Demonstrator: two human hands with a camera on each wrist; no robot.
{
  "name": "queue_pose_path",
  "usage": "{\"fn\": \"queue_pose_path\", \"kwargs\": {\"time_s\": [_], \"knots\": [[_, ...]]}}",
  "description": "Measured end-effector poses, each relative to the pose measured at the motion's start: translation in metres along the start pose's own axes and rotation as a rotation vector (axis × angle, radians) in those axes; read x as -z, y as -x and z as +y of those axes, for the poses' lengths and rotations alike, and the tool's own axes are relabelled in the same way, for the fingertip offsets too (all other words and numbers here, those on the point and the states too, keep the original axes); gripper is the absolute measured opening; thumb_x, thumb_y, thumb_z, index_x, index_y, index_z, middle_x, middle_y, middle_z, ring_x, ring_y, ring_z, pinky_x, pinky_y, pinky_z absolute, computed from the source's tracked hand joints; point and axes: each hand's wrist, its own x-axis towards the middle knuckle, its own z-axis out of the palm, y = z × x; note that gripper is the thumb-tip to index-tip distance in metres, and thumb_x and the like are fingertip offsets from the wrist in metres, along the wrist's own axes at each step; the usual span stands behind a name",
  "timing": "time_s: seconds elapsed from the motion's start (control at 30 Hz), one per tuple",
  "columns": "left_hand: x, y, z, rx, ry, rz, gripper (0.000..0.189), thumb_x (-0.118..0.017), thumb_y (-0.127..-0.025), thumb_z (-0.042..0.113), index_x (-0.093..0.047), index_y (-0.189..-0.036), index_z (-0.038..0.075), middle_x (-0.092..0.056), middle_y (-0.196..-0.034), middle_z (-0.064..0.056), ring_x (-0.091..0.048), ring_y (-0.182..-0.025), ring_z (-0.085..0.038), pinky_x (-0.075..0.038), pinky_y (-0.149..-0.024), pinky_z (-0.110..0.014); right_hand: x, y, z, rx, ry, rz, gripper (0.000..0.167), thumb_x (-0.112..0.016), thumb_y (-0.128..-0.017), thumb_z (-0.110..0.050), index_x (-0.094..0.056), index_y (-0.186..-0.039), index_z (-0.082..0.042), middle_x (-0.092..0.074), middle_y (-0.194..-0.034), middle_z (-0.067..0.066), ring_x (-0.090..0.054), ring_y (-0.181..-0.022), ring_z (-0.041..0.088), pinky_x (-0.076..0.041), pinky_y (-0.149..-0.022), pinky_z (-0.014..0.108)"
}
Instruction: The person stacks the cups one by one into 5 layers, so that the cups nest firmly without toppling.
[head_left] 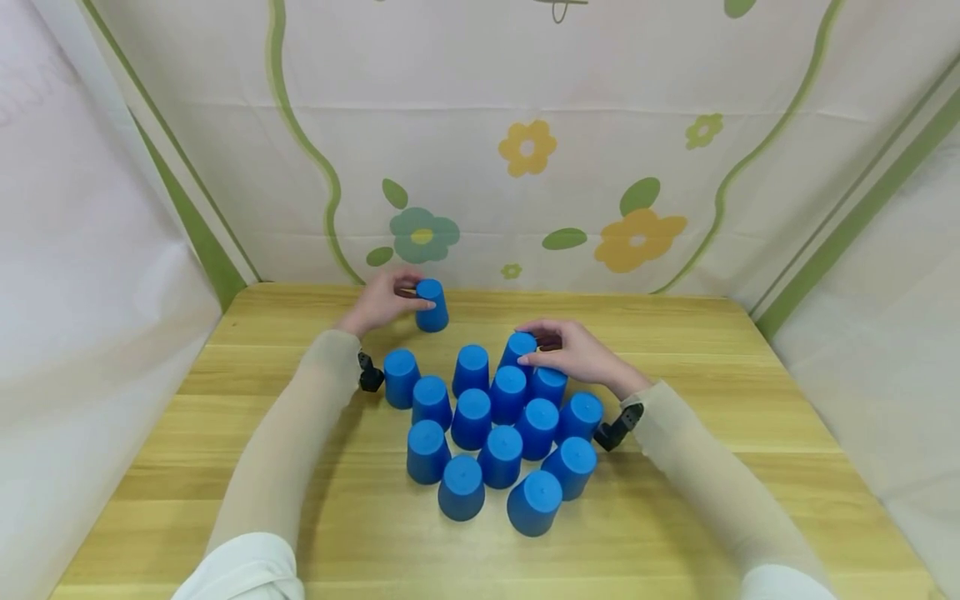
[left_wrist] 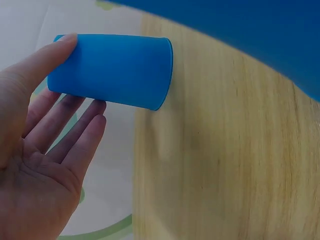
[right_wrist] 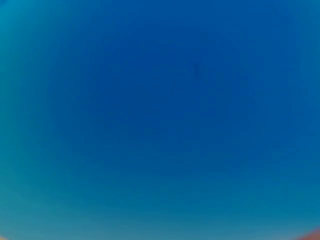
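My left hand pinches an upside-down blue cup near the table's back edge, apart from the others. In the left wrist view, the thumb lies on one side of this cup and the fingers on the other, near its closed end. My right hand holds another upside-down blue cup at the back of the group, thumb and fingers on opposite sides of it. A blue cup surface fills the right wrist view and hides the right fingers there.
Several more upside-down blue cups stand close together on the wooden table, between my forearms. One cup stands at the group's left, beside the left wrist camera. A white flowered cloth hangs behind the table.
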Motion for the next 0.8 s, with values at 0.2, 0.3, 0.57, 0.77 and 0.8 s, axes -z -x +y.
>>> {"fn": "queue_pose_path", "kwargs": {"time_s": [0.2, 0.3, 0.57, 0.77, 0.8], "knots": [[-0.002, 0.001, -0.002, 0.020, 0.014, 0.011, 0.060, -0.080, -0.092, 0.029, -0.056, -0.141, 0.004, -0.059, -0.137, -0.014, -0.057, -0.124, -0.031, -0.050, -0.101, -0.046, 0.005, -0.004, -0.002, 0.022, 0.061, -0.002, 0.051, -0.077, -0.093, -0.035, -0.063, -0.136, -0.012, -0.068, -0.123, 0.003, -0.064, -0.111, 0.023, -0.053, -0.097, 0.045], [-0.002, 0.001, -0.002, 0.019, 0.016, 0.015, 0.060, -0.080, -0.092, 0.028, -0.057, -0.141, 0.004, -0.059, -0.137, -0.014, -0.058, -0.124, -0.032, -0.050, -0.101, -0.046, 0.010, -0.007, -0.005, 0.037, 0.068, 0.002, 0.051, -0.077, -0.094, -0.036, -0.063, -0.136, -0.010, -0.068, -0.123, 0.004, -0.064, -0.112, 0.023, -0.052, -0.098, 0.045], [-0.003, -0.001, -0.003, 0.015, 0.008, 0.028, 0.058, -0.080, -0.092, 0.027, -0.057, -0.140, 0.004, -0.060, -0.136, -0.014, -0.059, -0.123, -0.031, -0.051, -0.100, -0.045, 0.030, -0.023, -0.020, 0.098, 0.069, 0.047, 0.049, -0.076, -0.095, -0.028, -0.061, -0.136, -0.005, -0.067, -0.124, 0.007, -0.064, -0.112, 0.024, -0.052, -0.099, 0.042], [-0.004, -0.001, -0.003, 0.020, 0.015, 0.034, 0.058, -0.080, -0.092, 0.028, -0.057, -0.140, 0.004, -0.060, -0.136, -0.013, -0.059, -0.122, -0.031, -0.051, -0.100, -0.045, 0.042, -0.038, -0.035, 0.108, 0.057, 0.072, 0.050, -0.076, -0.095, -0.027, -0.061, -0.136, -0.005, -0.067, -0.125, 0.008, -0.065, -0.112, 0.024, -0.052, -0.098, 0.041], [-0.004, -0.001, -0.002, 0.021, 0.018, 0.034, 0.058, -0.080, -0.091, 0.028, -0.058, -0.139, 0.005, -0.060, -0.136, -0.013, -0.059, -0.122, -0.030, -0.051, -0.100, -0.045, 0.043, -0.040, -0.038, 0.108, 0.057, 0.079, 0.050, -0.077, -0.095, -0.028, -0.061, -0.136, -0.005, -0.067, -0.125, 0.008, -0.065, -0.112, 0.024, -0.052, -0.098, 0.042]]}}
